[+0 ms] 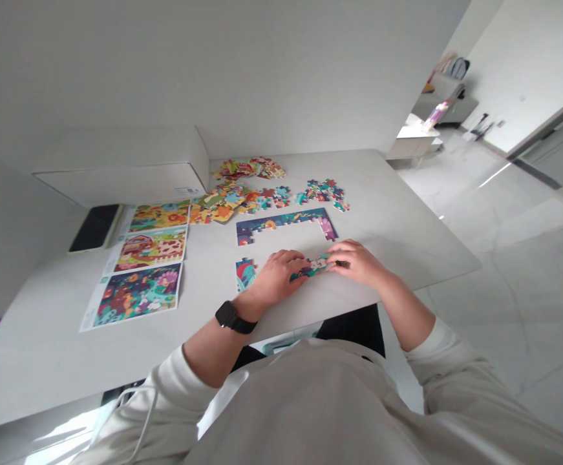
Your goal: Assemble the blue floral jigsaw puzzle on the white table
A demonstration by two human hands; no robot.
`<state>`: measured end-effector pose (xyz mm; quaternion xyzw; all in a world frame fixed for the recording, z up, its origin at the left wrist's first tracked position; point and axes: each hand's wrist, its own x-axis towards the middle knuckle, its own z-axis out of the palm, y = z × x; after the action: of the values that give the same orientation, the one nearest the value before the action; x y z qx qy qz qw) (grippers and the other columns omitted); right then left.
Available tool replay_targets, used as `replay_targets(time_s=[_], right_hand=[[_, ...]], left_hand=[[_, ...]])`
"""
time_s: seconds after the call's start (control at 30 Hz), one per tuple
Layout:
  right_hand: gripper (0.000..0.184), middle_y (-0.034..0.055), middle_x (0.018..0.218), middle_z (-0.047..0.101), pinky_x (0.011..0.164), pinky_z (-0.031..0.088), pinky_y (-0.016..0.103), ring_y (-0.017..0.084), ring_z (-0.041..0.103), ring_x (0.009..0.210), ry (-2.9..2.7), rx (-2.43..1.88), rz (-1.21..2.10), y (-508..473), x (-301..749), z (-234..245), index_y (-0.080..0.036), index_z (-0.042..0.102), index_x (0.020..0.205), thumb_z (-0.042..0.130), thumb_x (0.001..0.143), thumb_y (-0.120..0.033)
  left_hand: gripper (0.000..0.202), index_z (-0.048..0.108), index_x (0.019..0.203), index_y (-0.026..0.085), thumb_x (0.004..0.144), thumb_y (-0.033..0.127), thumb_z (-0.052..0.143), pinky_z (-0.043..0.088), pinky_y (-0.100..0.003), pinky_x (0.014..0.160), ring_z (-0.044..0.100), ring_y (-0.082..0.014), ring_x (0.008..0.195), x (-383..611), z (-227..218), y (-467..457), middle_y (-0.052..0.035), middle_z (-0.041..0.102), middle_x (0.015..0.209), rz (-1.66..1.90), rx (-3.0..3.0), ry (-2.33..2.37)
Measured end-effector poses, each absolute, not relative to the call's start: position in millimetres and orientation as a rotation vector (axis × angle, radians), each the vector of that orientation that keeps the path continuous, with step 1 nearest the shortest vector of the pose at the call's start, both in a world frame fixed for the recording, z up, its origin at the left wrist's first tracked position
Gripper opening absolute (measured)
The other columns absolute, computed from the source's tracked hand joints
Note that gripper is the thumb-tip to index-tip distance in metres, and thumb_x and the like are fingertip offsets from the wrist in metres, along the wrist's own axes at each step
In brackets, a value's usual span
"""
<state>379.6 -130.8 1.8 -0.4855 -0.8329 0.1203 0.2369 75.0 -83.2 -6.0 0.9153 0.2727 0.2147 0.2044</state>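
Phone (94, 228), just one, lies flat on the left part of the table (407, 219); one white box (116, 185) stands behind it. Beside the phone I count one printed sheet (138, 294) with three pictures. Next come the loose jigsaw pieces, in what I read as four clusters: a yellow heap (218, 206), a red-and-yellow heap (249, 169) behind it, a smaller mixed cluster (275, 196) and, furthest right, a teal-and-brown cluster (326, 191). They overlap too much for me to count singly.

In front of these, I make out three joined or placed sections: one corner section (245, 276), one long back border (284, 220) turning forward at both ends, and one front section (316, 263) under the two hands. I judge the outline partly built, with gaps at the sides and the middle unfilled.

The left hand (281, 274) rests bent-fingered on the front section, thumb apart from forefinger; the right hand (356, 261) curls over its right end. I can't tell whether either pinches a piece.
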Motion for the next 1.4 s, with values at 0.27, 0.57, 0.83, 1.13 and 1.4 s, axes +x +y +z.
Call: replay_targets(time_s=[0.27,0.57,0.83,1.13,1.4], right_hand=[[0.014,0.0088,0.120,0.081,0.105,0.055,0.048,0.029,0.074,0.112,-2.314,-1.336,0.316,-130.4,379.5,-0.6,-0.029,0.088,0.105,0.085,0.092,-0.026],[0.041,0.0105,0.137,0.077,0.114,0.055,0.052,0.032,0.072,0.126,-2.303,-1.382,0.332,-135.6,389.6,2.4,-0.031,0.083,0.126,0.089,0.086,-0.024],[0.039,0.0090,0.125,0.082,0.106,0.060,0.049,0.031,0.076,0.115,-2.348,-1.415,0.378,-133.7,404.8,10.4,-0.029,0.082,0.126,0.079,0.089,-0.017],[0.035,0.0086,0.118,0.081,0.102,0.061,0.046,0.029,0.076,0.110,-2.315,-1.415,0.339,-136.2,417.2,8.4,-0.029,0.084,0.120,0.077,0.088,-0.018],[0.031,0.0093,0.119,0.080,0.101,0.061,0.044,0.027,0.075,0.109,-2.312,-1.364,0.356,-136.6,411.7,4.9,-0.028,0.085,0.118,0.077,0.090,-0.018]], left_hand=[[0.033,0.079,0.135,0.032,0.105,0.032,0.065,0.050,-0.052,0.112,0.066,-0.0313,0.126,83.4,-7.4,-88.1,-0.0102,0.073,0.141,0.576,2.601,0.711],[0.040,0.076,0.142,0.036,0.105,0.028,0.063,0.049,-0.052,0.113,0.064,-0.0309,0.129,89.9,-10.8,-91.1,-0.0085,0.072,0.147,0.533,2.657,0.722],[0.043,0.073,0.147,0.034,0.106,0.034,0.063,0.046,-0.054,0.112,0.060,-0.0343,0.132,91.8,-7.5,-94.6,-0.0073,0.066,0.160,0.463,2.695,0.636],[0.049,0.069,0.153,0.032,0.105,0.043,0.066,0.042,-0.054,0.114,0.057,-0.0359,0.135,94.1,-10.1,-96.9,-0.0078,0.064,0.162,0.428,2.702,0.635],[0.052,0.066,0.156,0.029,0.107,0.046,0.062,0.042,-0.054,0.115,0.056,-0.0360,0.137,93.9,-11.0,-97.7,-0.0082,0.062,0.165,0.402,2.736,0.633]])
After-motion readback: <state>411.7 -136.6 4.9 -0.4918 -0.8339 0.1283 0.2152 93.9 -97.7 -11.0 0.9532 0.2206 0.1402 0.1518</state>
